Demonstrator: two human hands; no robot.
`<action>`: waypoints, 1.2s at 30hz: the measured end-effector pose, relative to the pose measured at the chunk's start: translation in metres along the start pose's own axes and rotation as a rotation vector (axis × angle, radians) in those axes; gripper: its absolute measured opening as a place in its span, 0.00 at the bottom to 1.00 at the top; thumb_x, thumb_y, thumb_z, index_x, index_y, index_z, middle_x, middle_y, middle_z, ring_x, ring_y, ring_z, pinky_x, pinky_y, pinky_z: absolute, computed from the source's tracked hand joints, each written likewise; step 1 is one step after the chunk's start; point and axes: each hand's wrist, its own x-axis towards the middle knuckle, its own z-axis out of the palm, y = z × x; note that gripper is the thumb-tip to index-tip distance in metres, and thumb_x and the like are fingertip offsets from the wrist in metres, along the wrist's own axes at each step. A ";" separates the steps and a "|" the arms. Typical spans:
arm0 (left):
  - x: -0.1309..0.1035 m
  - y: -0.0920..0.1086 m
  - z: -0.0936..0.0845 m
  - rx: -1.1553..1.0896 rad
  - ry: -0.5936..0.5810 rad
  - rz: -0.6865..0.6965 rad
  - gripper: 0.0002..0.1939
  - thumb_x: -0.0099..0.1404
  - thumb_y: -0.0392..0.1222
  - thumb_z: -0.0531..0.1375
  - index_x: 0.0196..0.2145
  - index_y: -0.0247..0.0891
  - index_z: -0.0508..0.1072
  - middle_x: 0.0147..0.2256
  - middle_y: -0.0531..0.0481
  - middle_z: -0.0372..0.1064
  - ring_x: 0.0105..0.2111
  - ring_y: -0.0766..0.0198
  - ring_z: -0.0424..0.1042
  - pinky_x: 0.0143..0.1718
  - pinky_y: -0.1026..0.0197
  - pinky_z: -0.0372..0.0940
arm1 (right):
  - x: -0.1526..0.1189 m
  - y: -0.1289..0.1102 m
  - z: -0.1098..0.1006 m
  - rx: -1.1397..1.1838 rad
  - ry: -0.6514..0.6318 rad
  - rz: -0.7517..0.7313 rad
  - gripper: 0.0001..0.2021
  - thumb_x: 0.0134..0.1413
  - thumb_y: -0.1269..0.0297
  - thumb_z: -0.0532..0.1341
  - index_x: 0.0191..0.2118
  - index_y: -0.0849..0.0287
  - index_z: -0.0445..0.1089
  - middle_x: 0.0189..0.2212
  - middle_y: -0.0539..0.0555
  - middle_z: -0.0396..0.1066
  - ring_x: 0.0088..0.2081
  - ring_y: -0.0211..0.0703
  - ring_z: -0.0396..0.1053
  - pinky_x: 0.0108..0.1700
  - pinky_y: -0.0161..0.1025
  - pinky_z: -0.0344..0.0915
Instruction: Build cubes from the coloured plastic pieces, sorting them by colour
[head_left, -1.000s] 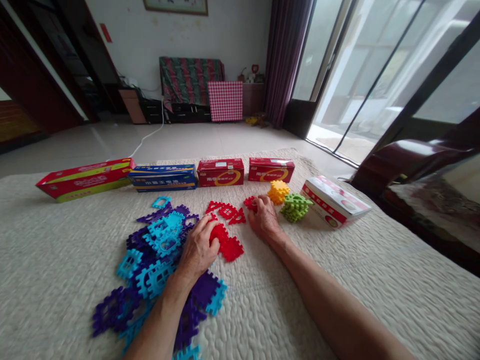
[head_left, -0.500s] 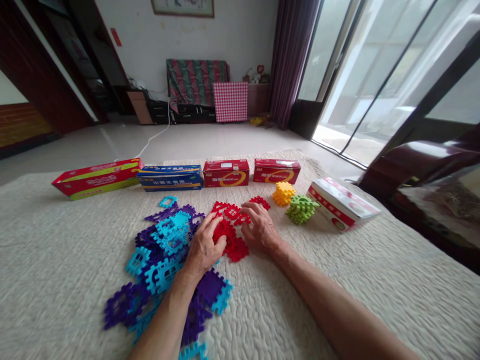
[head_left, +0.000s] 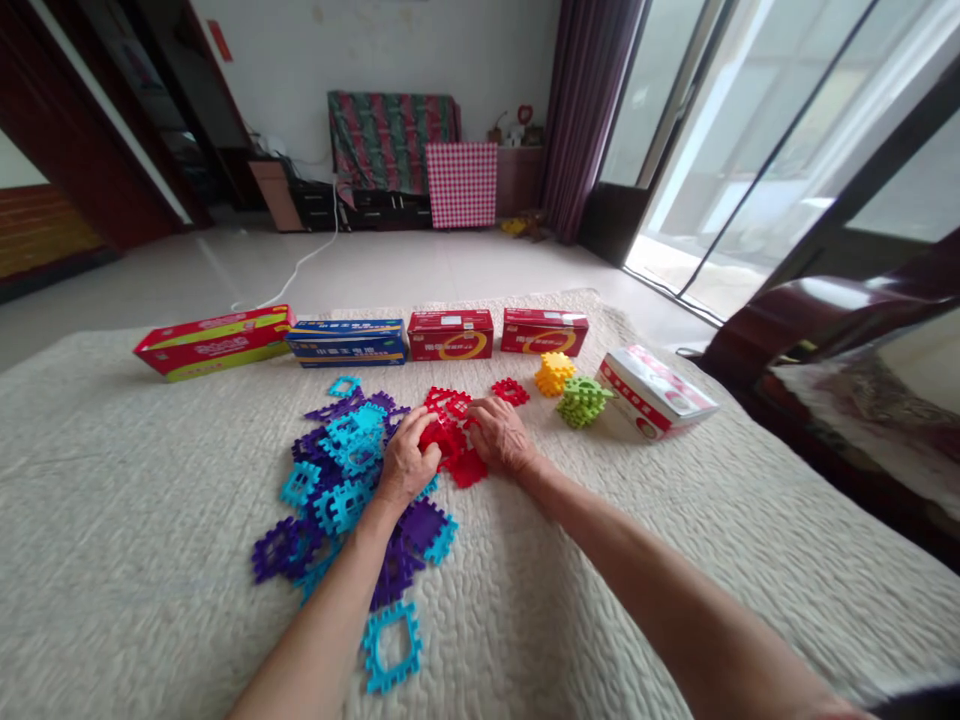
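My left hand (head_left: 410,457) curls against a heap of red interlocking plastic building tiles (head_left: 442,440), its thumb and fingers gripping tiles at the left side. From the right, my right hand (head_left: 501,432) bends its fingers over the same heap and presses on red tiles, partly hiding them. One red tile with a hole (head_left: 510,391) lies apart beyond my right hand. Beside my left hand spreads a pile of light-blue tiles (head_left: 352,430) and purple tiles (head_left: 424,522). Another light-blue frame tile (head_left: 393,647) lies nearer to me.
A yellow stack of tiles (head_left: 555,374) and a green stack (head_left: 583,402) stand at right, beside a white-and-red box (head_left: 656,392). Along the back are a red-and-green box (head_left: 217,343), a blue box (head_left: 346,343) and two red boxes (head_left: 450,336). A quilted cover (head_left: 150,480) lies underneath.
The view has tilted down a little. My right hand has closed in on the red heap, its fingers more bent. The single red tile at the back now shows clear of that hand.
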 end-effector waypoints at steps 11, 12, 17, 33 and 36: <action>0.001 -0.002 0.006 -0.008 0.001 -0.002 0.24 0.51 0.33 0.52 0.47 0.33 0.73 0.52 0.40 0.68 0.55 0.53 0.66 0.59 0.48 0.60 | 0.001 -0.009 -0.002 -0.106 -0.081 -0.015 0.16 0.59 0.70 0.55 0.53 0.59 0.65 0.51 0.60 0.67 0.51 0.49 0.61 0.53 0.46 0.57; 0.001 -0.002 0.006 -0.008 0.003 -0.002 0.25 0.51 0.33 0.52 0.47 0.34 0.72 0.52 0.40 0.68 0.55 0.53 0.66 0.59 0.48 0.60 | 0.001 -0.008 -0.001 -0.103 -0.082 -0.021 0.16 0.59 0.70 0.55 0.52 0.59 0.66 0.51 0.60 0.67 0.50 0.49 0.61 0.53 0.46 0.57; 0.000 -0.001 0.006 -0.002 0.002 -0.003 0.26 0.50 0.31 0.53 0.48 0.36 0.72 0.52 0.42 0.69 0.55 0.52 0.67 0.60 0.47 0.60 | 0.000 -0.004 0.001 -0.062 -0.054 -0.063 0.16 0.57 0.73 0.55 0.51 0.60 0.66 0.51 0.60 0.67 0.50 0.48 0.62 0.52 0.45 0.59; 0.002 0.004 -0.005 -0.092 -0.061 -0.020 0.24 0.58 0.31 0.51 0.52 0.34 0.69 0.55 0.43 0.67 0.57 0.58 0.65 0.61 0.53 0.59 | -0.003 -0.012 -0.006 0.240 -0.022 -0.245 0.16 0.57 0.68 0.54 0.51 0.58 0.64 0.49 0.59 0.67 0.49 0.48 0.64 0.53 0.48 0.61; 0.003 0.003 -0.003 -0.083 -0.053 -0.026 0.25 0.58 0.29 0.48 0.51 0.35 0.70 0.54 0.45 0.68 0.56 0.59 0.65 0.61 0.54 0.59 | -0.005 -0.020 -0.010 0.300 -0.074 -0.282 0.19 0.55 0.64 0.57 0.53 0.56 0.63 0.52 0.59 0.65 0.52 0.50 0.63 0.55 0.49 0.60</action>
